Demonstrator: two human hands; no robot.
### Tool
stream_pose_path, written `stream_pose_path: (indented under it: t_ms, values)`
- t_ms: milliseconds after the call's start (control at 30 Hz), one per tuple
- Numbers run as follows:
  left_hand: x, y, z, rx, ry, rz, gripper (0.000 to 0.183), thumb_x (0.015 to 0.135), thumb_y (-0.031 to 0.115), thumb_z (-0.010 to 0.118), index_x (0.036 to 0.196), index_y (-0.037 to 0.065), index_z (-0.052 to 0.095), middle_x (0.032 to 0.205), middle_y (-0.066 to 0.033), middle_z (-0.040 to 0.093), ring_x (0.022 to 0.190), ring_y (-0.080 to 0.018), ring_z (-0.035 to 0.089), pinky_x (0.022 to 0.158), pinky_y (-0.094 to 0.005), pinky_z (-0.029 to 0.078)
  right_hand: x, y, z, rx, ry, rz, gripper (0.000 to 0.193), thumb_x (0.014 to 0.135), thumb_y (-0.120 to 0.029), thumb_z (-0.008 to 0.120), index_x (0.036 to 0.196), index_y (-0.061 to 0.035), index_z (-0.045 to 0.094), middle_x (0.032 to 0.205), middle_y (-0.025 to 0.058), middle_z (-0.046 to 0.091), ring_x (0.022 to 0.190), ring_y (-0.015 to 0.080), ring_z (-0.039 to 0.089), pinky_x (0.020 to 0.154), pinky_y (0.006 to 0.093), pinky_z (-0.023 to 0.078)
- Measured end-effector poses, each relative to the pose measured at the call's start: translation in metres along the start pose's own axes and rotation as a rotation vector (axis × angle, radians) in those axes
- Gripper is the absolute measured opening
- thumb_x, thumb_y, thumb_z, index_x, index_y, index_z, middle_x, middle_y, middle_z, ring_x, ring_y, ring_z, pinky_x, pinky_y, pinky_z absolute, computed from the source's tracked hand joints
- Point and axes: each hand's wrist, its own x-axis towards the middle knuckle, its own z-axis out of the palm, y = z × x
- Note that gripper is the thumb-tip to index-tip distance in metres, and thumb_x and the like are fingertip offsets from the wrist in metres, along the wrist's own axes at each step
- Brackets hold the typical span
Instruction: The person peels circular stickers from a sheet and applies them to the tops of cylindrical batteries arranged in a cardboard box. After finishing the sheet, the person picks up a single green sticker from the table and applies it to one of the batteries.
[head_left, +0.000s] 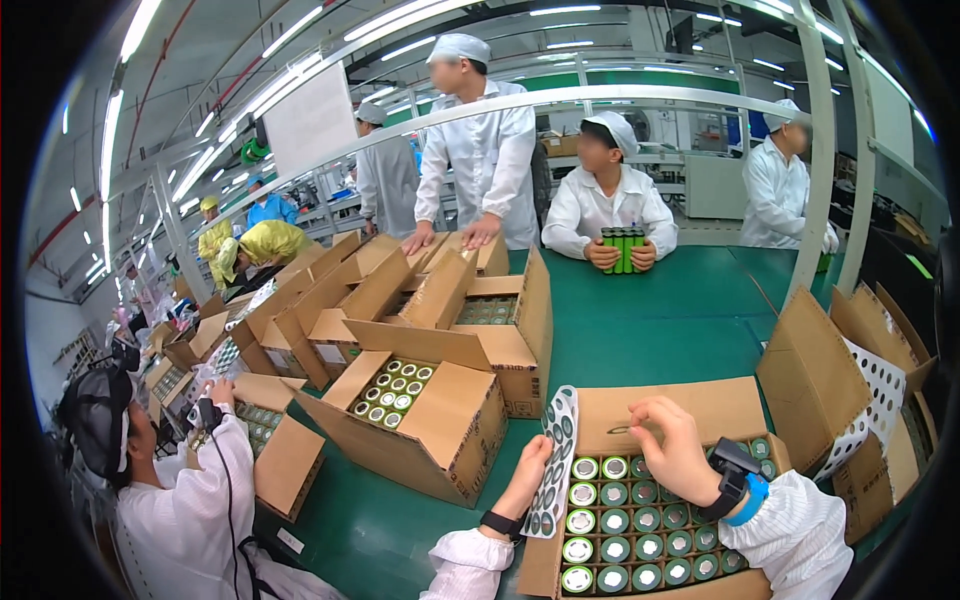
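Note:
My left hand point(526, 474) grips the edge of a white sheet of dark ring stickers point(556, 448), which stands on edge along the left side of an open carton. In a pinch between the thumb and fingers of my right hand point(668, 450) is a single ring sticker point(618, 430), held above that carton. Rows of cylindrical battery cells point(615, 521) stand upright in cardboard dividers inside it. The leftmost column shows bright green rims with pale ends; many others have dark green ring tops. My right hand and sleeve hide some cells. The carton's far flap point(690, 404) lies folded outward.
Left of my carton stands another open carton of cells point(460, 450), with more cartons point(425, 300) behind. At right, an open carton point(815, 370) holds a perforated white sheet point(872, 400). Across the green table point(640, 320), a person holds green cells point(622, 250). Another person works at left.

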Motion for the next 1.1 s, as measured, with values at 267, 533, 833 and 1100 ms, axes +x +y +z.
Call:
stream_pose_path:
  t_ms: [267, 533, 833, 1100]
  values:
    - [0.001, -0.002, -0.001, 0.047, 0.03, 0.037, 0.022, 0.095, 0.021, 0.04, 0.079, 0.007, 0.046, 0.074, 0.0056, 0.042, 0.071, -0.0035, 0.037, 0.067, -0.0192, 0.034, -0.015, 0.013, 0.01, 0.41, -0.11, 0.347, 0.01, 0.081, -0.006, 0.059, 0.078, 0.0024, 0.055, 0.092, 0.0082, 0.052, 0.073, 0.013, 0.054, 0.064, 0.0244, 0.046]
    - [-0.003, 0.003, 0.006, 0.041, 0.035, 0.012, 0.022, 0.095, 0.022, 0.041, 0.079, 0.008, 0.046, 0.073, 0.0063, 0.041, 0.071, -0.0033, 0.036, 0.066, -0.0191, 0.033, -0.019, 0.015, 0.008, 0.28, -0.144, 0.275, 0.012, 0.082, -0.008, 0.057, 0.078, 0.0029, 0.056, 0.092, 0.0116, 0.053, 0.076, 0.0195, 0.054, 0.066, 0.0284, 0.045]
    - [0.001, -0.004, -0.009, 0.063, 0.031, 0.081, 0.018, 0.093, 0.02, 0.044, 0.083, 0.007, 0.05, 0.079, 0.005, 0.05, 0.075, -0.0047, 0.044, 0.07, -0.0206, 0.037, -0.02, 0.027, 0.02, 0.137, -0.12, 0.126, 0.015, 0.081, -0.012, 0.058, 0.075, 0.0014, 0.056, 0.097, 0.0134, 0.052, 0.086, 0.0263, 0.052, 0.074, 0.0332, 0.043]
    - [-0.001, 0.004, 0.0, 0.032, 0.004, 0.032, 0.022, 0.095, 0.02, 0.041, 0.078, 0.007, 0.046, 0.074, 0.0049, 0.045, 0.071, -0.0043, 0.038, 0.067, -0.0204, 0.034, -0.024, 0.029, 0.02, 0.108, -0.17, 0.177, 0.017, 0.083, -0.014, 0.057, 0.076, 0.0013, 0.057, 0.104, 0.0144, 0.049, 0.098, 0.0271, 0.049, 0.085, 0.0346, 0.039]
